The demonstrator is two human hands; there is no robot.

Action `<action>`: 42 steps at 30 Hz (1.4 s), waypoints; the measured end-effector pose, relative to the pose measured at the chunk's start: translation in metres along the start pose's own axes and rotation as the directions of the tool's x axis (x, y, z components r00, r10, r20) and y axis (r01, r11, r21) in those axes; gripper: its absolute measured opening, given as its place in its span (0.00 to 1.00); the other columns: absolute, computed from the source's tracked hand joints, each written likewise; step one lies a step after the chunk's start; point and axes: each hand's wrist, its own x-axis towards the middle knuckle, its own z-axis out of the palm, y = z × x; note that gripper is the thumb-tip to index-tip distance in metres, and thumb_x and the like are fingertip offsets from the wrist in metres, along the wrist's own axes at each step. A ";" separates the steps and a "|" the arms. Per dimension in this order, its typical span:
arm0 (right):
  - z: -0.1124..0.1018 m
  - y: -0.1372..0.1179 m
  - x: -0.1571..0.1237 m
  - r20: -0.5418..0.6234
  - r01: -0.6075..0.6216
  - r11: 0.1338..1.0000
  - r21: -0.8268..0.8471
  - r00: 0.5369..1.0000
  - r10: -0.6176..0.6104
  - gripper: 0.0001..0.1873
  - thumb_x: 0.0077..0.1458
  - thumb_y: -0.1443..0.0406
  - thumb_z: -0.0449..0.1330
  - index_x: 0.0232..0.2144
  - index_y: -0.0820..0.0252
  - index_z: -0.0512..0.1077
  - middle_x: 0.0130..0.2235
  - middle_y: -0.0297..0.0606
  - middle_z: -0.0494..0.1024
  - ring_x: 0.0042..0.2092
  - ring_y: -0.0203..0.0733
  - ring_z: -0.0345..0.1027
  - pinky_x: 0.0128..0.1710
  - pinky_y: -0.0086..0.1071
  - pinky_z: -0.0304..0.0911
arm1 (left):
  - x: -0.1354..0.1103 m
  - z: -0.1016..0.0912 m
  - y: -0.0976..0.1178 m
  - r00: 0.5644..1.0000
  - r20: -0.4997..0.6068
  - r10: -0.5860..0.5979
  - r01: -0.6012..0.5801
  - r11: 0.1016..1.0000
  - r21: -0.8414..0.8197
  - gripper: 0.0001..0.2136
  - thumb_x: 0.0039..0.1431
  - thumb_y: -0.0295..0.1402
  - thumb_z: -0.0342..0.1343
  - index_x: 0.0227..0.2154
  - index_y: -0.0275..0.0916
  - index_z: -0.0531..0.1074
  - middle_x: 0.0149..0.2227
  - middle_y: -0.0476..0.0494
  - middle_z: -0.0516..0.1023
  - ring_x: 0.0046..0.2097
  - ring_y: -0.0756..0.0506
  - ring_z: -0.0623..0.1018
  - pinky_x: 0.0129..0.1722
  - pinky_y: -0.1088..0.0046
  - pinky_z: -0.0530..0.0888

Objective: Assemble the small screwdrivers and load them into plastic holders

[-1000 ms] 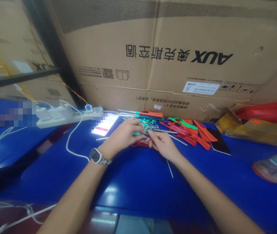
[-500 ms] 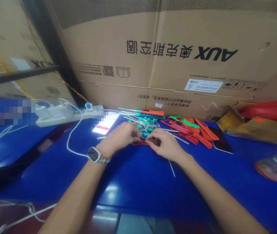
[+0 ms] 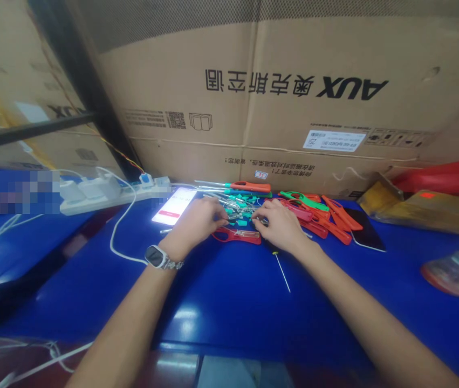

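My left hand (image 3: 199, 221), with a watch (image 3: 157, 257) on the wrist, and my right hand (image 3: 278, 223) meet over a heap of small tools (image 3: 242, 207) with teal handles and thin metal shafts on a blue table (image 3: 229, 302). Both hands have curled fingers that pinch at small pieces in the heap; what each one holds is too small to make out. A red plastic handle piece (image 3: 237, 235) lies just in front of the hands. A thin metal pin (image 3: 282, 272) lies on the table by my right wrist.
Red, orange and green plastic handles (image 3: 326, 215) are piled to the right of the hands. A lit phone (image 3: 175, 205) lies at the left, a dark phone (image 3: 364, 230) at the right. A power strip (image 3: 103, 191) with white cables sits at the left. A big cardboard box (image 3: 294, 91) walls the back.
Both hands moved from pinching one small piece together near the red handle piece back up into the tool heap. The red handle piece now lies uncovered in front of them.
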 end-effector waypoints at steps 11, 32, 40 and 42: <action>0.008 -0.009 0.044 0.212 0.145 0.979 -0.143 0.971 -0.113 0.09 0.60 0.62 0.61 0.38 0.57 0.81 0.42 0.45 0.79 0.46 0.50 0.67 0.42 0.37 0.52 | 0.000 0.003 0.000 0.999 0.028 -0.016 0.015 0.999 0.028 0.00 0.56 0.30 0.64 0.31 0.40 0.80 0.34 0.46 0.79 0.38 0.44 0.76 0.37 0.69 0.69; -0.003 0.018 -0.016 -0.128 0.062 0.801 0.595 0.992 0.019 0.04 0.56 0.65 0.57 0.31 0.59 0.71 0.30 0.33 0.76 0.30 0.35 0.66 0.32 0.29 0.61 | 0.002 0.001 0.015 0.988 -0.121 0.091 -0.101 0.991 -0.082 0.02 0.58 0.31 0.63 0.32 0.39 0.78 0.35 0.46 0.76 0.40 0.44 0.75 0.41 0.67 0.70; 0.013 0.000 -0.021 -0.107 0.008 0.723 0.691 0.990 0.092 0.06 0.53 0.66 0.59 0.32 0.60 0.77 0.27 0.33 0.79 0.26 0.34 0.67 0.27 0.28 0.61 | 0.002 0.003 0.018 0.990 -0.103 0.098 -0.115 0.978 -0.177 0.03 0.59 0.31 0.63 0.31 0.38 0.77 0.35 0.45 0.76 0.40 0.45 0.75 0.41 0.67 0.71; 0.015 0.003 -0.021 -0.095 -0.023 0.679 0.734 0.986 0.136 0.09 0.53 0.65 0.60 0.35 0.61 0.78 0.29 0.36 0.82 0.27 0.36 0.71 0.27 0.29 0.62 | 0.002 0.003 0.017 0.988 -0.108 0.110 -0.129 0.972 -0.195 0.03 0.59 0.32 0.62 0.32 0.39 0.77 0.35 0.45 0.76 0.40 0.45 0.75 0.42 0.67 0.72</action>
